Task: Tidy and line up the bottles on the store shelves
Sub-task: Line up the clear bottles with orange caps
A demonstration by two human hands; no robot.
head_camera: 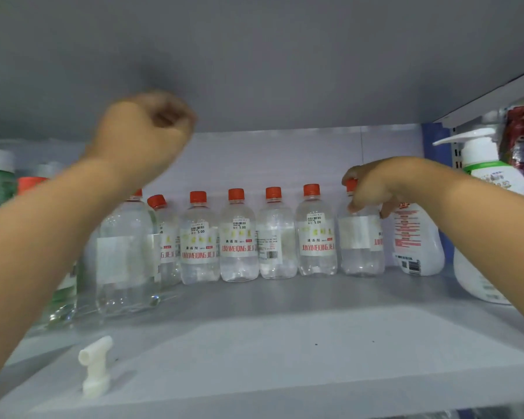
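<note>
The clear red-capped bottles [199, 240] carry labels reading roughly "JUNYIMEIQING JIEJI" and price stickers [198, 229] marked 5.00.

A pale grey shelf [285, 343] runs across the view, lit evenly, with darker shadow near its front. A lighter back panel [285, 158] closes it behind. The grey underside of the shelf above [254, 55] hangs overhead. A blue slotted upright [436, 146] stands at right.

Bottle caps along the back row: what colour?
Orange-red caps, clearest in the head view.
</note>
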